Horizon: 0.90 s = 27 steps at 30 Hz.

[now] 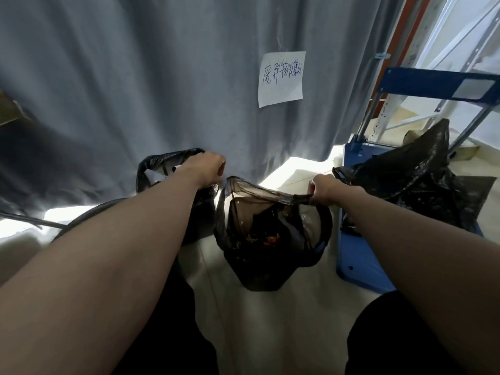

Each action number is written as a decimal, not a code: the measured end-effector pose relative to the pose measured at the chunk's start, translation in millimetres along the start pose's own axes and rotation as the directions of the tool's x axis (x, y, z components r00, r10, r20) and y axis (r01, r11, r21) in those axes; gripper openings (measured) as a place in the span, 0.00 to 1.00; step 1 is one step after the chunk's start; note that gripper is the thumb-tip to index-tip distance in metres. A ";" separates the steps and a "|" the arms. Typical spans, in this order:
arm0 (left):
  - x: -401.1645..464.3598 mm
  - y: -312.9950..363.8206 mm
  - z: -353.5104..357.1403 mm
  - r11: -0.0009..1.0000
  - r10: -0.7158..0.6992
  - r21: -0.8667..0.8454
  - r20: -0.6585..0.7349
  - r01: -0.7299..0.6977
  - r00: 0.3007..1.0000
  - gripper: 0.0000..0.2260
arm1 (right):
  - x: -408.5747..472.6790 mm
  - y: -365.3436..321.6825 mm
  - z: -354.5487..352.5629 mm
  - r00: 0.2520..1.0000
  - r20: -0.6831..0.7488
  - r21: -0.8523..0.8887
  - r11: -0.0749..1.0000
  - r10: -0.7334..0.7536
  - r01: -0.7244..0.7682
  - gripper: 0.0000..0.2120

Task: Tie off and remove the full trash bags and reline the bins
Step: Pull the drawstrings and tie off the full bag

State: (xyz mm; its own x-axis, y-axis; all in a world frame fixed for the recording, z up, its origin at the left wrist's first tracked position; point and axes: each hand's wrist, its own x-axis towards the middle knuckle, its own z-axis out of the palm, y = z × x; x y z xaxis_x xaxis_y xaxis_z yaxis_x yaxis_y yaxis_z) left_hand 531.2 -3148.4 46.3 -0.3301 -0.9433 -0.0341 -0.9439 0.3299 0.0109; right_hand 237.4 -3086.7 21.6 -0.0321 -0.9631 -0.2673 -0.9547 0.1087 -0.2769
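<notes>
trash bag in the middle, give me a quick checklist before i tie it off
1. Left hand grips one side of the trash bag rim: ok.
2. Right hand grips the opposite side: ok.
3. Rim pulled up clear of the rubbish inside: ok.
4. Bag mouth gathered shut: not ok, it gapes open between the hands.
5. Bag free of tears or leaks: cannot tell.
6. Floor space beside it: not ok, another black bag on the blue cart sits close on the right.
</notes>
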 end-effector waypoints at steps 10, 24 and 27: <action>-8.8 9.1 4.5 0.956 -0.225 -0.120 0.281 0.267 0.933 0.29 | -6.6 -25.1 -13.6 0.987 0.136 0.122 0.987 0.085 -0.102 0.06; 3.2 -9.5 5.4 0.924 -0.121 -0.313 0.303 0.218 0.945 0.06 | 3.5 -57.3 5.1 0.996 -0.043 -0.261 0.962 0.073 -0.082 0.19; 2.4 -20.1 8.6 0.908 -0.091 -0.368 0.300 0.203 0.950 0.06 | 10.5 -81.1 10.9 0.992 -0.123 -0.179 0.983 0.015 -0.037 0.22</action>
State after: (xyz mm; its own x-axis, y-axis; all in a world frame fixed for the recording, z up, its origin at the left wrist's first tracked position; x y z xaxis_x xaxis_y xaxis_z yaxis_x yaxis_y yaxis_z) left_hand 549.4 -3157.0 37.4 -0.2276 -0.9149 -0.3335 -0.9240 0.0949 0.3703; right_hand 317.7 -3103.0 31.2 -0.0825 -0.9843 -0.1560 -0.9904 0.0984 -0.0974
